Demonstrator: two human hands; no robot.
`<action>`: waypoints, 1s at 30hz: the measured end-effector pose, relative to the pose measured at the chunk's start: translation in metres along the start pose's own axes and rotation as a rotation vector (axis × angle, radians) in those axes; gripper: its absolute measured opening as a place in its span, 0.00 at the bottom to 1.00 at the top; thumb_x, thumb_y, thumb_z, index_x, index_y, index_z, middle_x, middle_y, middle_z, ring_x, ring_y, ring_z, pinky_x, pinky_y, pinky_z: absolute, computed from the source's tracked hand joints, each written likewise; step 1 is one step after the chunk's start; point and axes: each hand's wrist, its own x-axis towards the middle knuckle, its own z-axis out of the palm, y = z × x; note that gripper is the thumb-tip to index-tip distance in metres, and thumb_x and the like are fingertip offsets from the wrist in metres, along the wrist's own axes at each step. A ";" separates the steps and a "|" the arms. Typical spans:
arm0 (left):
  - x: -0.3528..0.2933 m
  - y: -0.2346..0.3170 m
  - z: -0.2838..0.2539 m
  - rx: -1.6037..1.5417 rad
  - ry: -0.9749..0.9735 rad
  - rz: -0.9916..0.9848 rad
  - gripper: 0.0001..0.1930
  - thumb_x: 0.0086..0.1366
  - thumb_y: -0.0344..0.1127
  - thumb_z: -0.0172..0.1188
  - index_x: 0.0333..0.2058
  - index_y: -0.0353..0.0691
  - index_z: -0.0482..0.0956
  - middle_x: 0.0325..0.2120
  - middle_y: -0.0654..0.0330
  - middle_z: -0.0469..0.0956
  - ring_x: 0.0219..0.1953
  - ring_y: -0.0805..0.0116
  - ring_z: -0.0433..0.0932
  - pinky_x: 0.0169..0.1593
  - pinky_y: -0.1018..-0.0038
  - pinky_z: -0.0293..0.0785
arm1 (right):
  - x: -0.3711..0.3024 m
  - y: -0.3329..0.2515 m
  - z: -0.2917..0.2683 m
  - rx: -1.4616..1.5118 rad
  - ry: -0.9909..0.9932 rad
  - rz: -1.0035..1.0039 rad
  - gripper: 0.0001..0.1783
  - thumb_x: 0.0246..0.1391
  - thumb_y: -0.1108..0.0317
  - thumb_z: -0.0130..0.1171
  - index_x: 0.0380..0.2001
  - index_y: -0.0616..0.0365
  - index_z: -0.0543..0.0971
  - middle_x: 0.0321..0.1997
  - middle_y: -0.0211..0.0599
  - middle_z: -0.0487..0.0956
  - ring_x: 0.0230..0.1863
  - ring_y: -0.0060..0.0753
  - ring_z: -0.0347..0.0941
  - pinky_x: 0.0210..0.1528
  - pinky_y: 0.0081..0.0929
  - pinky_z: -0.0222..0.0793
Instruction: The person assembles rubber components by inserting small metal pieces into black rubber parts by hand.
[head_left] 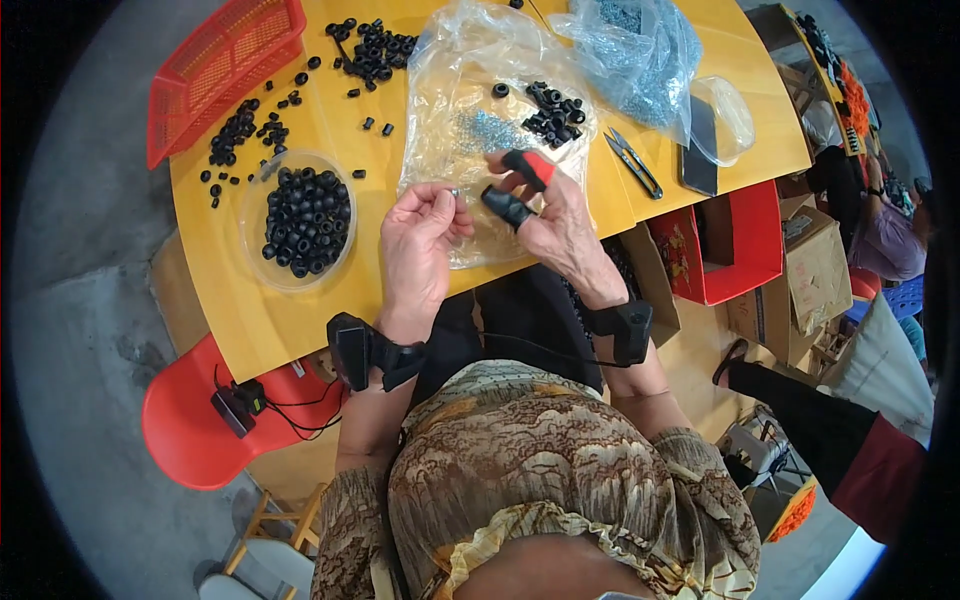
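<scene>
My left hand [425,245] is closed in a pinch over the table's near edge, with a small silvery metal piece [455,193] between thumb and forefinger; its exact kind is too small to tell. To its right, my right hand [553,220] wears black and red covers on thumb and forefinger. These two fingers stand apart, and nothing shows between them. Beneath both hands lies a clear plastic bag [440,130], spread flat. On it are a scatter of tiny silvery parts [487,131] and a heap of black ring-shaped pieces [553,115].
A clear round tub of black pieces [305,222] stands at left, near loose black pieces [375,50] and a red basket [225,75]. At right are a bag of silvery parts [640,60], thread snips [634,165], a dark phone [698,165] and a clear lid [735,120]. People sit farther right.
</scene>
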 end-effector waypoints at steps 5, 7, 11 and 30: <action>-0.006 0.001 0.006 0.002 -0.027 -0.003 0.06 0.61 0.30 0.52 0.34 0.33 0.72 0.25 0.59 0.74 0.25 0.72 0.73 0.31 0.78 0.71 | -0.009 -0.009 0.014 0.427 -0.042 0.131 0.08 0.48 0.76 0.57 0.34 0.62 0.76 0.28 0.30 0.74 0.30 0.18 0.69 0.33 0.19 0.67; -0.008 0.001 0.005 0.016 -0.024 0.001 0.06 0.61 0.30 0.52 0.34 0.33 0.72 0.25 0.59 0.74 0.25 0.72 0.73 0.31 0.79 0.71 | -0.009 -0.010 0.014 0.448 -0.017 0.123 0.06 0.48 0.76 0.56 0.32 0.62 0.76 0.26 0.29 0.74 0.29 0.18 0.69 0.33 0.18 0.66; -0.009 0.001 0.003 0.080 -0.068 0.020 0.06 0.61 0.31 0.53 0.32 0.34 0.72 0.24 0.59 0.74 0.24 0.73 0.72 0.30 0.80 0.70 | -0.009 -0.009 0.009 0.327 -0.049 0.026 0.02 0.48 0.77 0.56 0.28 0.61 0.75 0.23 0.27 0.73 0.29 0.18 0.69 0.33 0.18 0.65; 0.013 0.000 0.011 0.417 -0.015 0.163 0.15 0.56 0.22 0.54 0.44 0.33 0.68 0.34 0.59 0.71 0.24 0.79 0.70 0.28 0.84 0.69 | -0.011 0.017 0.003 0.203 0.361 0.071 0.04 0.44 0.80 0.58 0.26 0.60 0.77 0.23 0.22 0.72 0.26 0.14 0.63 0.31 0.14 0.60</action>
